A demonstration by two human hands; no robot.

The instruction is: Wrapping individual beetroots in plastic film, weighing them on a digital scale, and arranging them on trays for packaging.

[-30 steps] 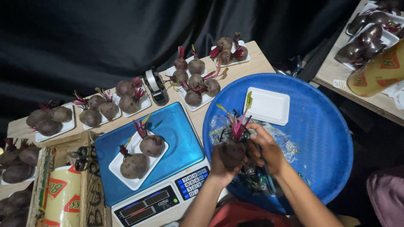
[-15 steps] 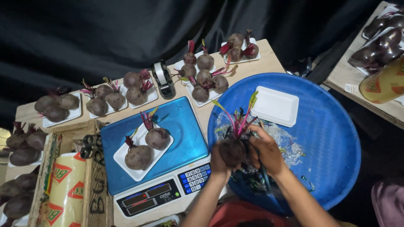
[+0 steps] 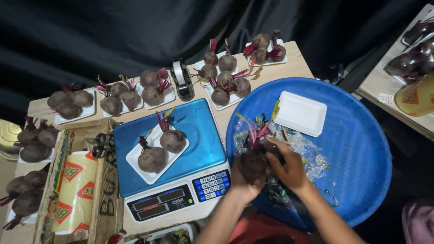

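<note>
Both hands meet over the near-left part of the big round blue plastic tub [image 3: 361,135], just inside its rim and beside the right edge of the weighing scale. The left hand [image 3: 242,183] cups a dark, round, dirt-skinned beetroot [image 3: 253,165] from below and behind, fingers curled around its body; the right hand [image 3: 289,169] closes on its right flank, thumb across the top near the crown, so each hand is grasping the root rather than lying open. Pink-red stalks with a few yellow-green leaf scraps [image 3: 255,131] stand up from the crown, pointing away from the person. The root looks dense and firm, fairly heavy for its bulk, with a rough, dusty skin that should give good friction; the stalks look thin and brittle, likely to snap if used as a handle, so the round body seems the safer place to hold. Crumpled clear plastic film [image 3: 307,151] lies under the hands, and an empty white foam tray [image 3: 300,113] rests further in. On the blue-topped digital scale [image 3: 199,131] a white tray carries two beetroots [image 3: 162,149].
</note>
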